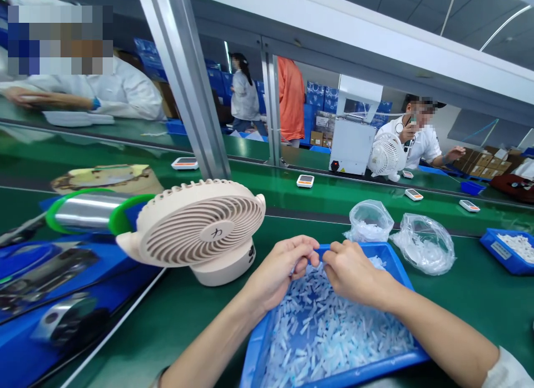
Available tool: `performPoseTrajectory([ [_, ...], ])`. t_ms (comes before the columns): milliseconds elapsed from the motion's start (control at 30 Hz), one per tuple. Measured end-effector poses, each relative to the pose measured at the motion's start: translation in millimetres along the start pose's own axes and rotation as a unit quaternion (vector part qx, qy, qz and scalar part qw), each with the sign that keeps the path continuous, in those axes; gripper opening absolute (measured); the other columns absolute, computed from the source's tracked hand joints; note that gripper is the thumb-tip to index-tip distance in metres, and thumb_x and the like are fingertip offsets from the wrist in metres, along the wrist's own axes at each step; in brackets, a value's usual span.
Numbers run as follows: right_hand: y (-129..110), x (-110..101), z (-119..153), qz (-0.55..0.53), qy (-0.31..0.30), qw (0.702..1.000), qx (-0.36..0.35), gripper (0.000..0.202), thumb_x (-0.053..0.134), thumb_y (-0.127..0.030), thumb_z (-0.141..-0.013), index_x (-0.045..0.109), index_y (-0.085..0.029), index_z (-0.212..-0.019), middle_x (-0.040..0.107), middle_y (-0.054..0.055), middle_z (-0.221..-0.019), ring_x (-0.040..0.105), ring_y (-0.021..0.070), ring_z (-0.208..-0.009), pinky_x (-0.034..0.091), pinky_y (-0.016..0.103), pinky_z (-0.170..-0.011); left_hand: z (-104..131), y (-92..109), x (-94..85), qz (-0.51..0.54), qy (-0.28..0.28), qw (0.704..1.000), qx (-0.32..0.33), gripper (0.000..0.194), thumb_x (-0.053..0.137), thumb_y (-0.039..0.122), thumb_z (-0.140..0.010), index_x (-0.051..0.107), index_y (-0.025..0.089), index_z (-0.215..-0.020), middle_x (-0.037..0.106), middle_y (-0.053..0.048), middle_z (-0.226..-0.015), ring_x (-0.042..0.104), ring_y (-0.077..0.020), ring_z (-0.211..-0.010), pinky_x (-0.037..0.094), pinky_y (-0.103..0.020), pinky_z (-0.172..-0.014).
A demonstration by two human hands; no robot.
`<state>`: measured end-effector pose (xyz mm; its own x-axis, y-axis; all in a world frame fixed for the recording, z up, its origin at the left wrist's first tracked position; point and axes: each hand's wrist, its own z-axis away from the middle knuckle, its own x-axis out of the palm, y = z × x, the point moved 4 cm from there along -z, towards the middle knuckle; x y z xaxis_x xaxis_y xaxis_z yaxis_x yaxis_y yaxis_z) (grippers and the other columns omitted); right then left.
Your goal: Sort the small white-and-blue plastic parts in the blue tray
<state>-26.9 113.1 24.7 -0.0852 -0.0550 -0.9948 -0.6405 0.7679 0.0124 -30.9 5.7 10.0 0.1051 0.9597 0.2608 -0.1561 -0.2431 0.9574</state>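
Note:
Both hands are close together over the far part of a blue tray (255, 343), which holds many small white and pale-blue strips (334, 332). The fingers of my left hand (287, 265) are pinched, thumb against fingertips, and what they hold is too small to make out. My right hand (354, 271) is curled, its fingertips pressed together just right of the left ones, and anything in them is hidden. Behind the tray lie two clear plastic bags (369, 221) with small white pieces inside.
A beige fan (204, 232) stands left of the tray, beside a metal spool (85, 211) and blue trays of tools (45, 321). Small white devices (306, 181) lie on the green belt behind. A small blue bin (503, 254) is at right. Other people are beyond the metal frame.

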Motion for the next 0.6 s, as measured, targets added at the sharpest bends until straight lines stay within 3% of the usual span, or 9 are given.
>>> performPoseTrajectory([
  [133,2,-1,1,0.012,-0.046,0.999,0.018,0.027,0.036,-0.013,-0.081,0.062,-0.010,-0.076,0.058,0.014,-0.081,0.052,0.0237,-0.076,0.034,0.033,-0.062,2,-1,3.2,-0.068,-0.010,0.998,-0.011,0.013,0.050,0.017,-0.057,0.055,0.013,-0.069,0.053,0.002,-0.052,0.022,-0.0039,-0.038,0.013,-0.019,-0.038],
  [267,6,-2,0,0.009,-0.045,0.999,0.028,0.025,0.037,-0.011,-0.079,0.062,-0.013,-0.080,0.058,0.012,-0.081,0.052,0.0237,-0.079,0.034,0.032,-0.062,5,-4,9.4,-0.221,-0.042,0.974,0.005,0.013,0.044,0.018,-0.061,0.056,0.015,-0.064,0.042,0.005,-0.044,0.026,-0.0068,-0.039,0.016,-0.020,-0.041],
  [333,8,1,-1,0.001,-0.059,0.998,0.015,0.023,0.039,-0.009,-0.076,0.061,-0.012,-0.079,0.059,0.011,-0.080,0.054,0.0223,-0.077,0.034,0.030,-0.060,7,-5,13.3,-0.322,-0.059,0.944,0.049,0.015,0.044,0.019,-0.063,0.057,0.016,-0.057,0.041,0.003,-0.044,0.033,-0.0095,-0.043,0.021,-0.022,-0.044],
  [400,10,6,-3,-0.005,-0.069,0.998,0.003,0.020,0.042,-0.007,-0.072,0.060,-0.011,-0.077,0.060,0.011,-0.077,0.055,0.0211,-0.074,0.032,0.028,-0.056,11,-7,19.3,-0.417,-0.116,0.898,0.076,0.020,0.043,0.022,-0.067,0.057,0.016,-0.053,0.043,0.001,-0.046,0.037,-0.0116,-0.047,0.024,-0.023,-0.047],
  [500,13,8,-4,-0.010,-0.062,0.998,0.007,0.019,0.043,-0.004,-0.069,0.059,-0.009,-0.078,0.061,0.012,-0.075,0.056,0.0200,-0.069,0.029,0.026,-0.052,19,-15,25.5,-0.524,-0.219,0.821,0.060,0.023,0.041,0.022,-0.070,0.063,0.017,-0.072,0.047,-0.001,-0.053,0.045,-0.0157,-0.055,0.028,-0.024,-0.052],
  [600,14,7,-4,-0.020,-0.042,0.999,0.010,0.021,0.042,-0.002,-0.069,0.058,-0.010,-0.081,0.061,0.011,-0.079,0.056,0.0187,-0.070,0.028,0.026,-0.052,25,-21,25.5,-0.598,-0.246,0.762,0.043,0.028,0.040,0.020,-0.069,0.062,0.017,-0.085,0.052,-0.005,-0.065,0.050,-0.0202,-0.067,0.033,-0.026,-0.056],
])
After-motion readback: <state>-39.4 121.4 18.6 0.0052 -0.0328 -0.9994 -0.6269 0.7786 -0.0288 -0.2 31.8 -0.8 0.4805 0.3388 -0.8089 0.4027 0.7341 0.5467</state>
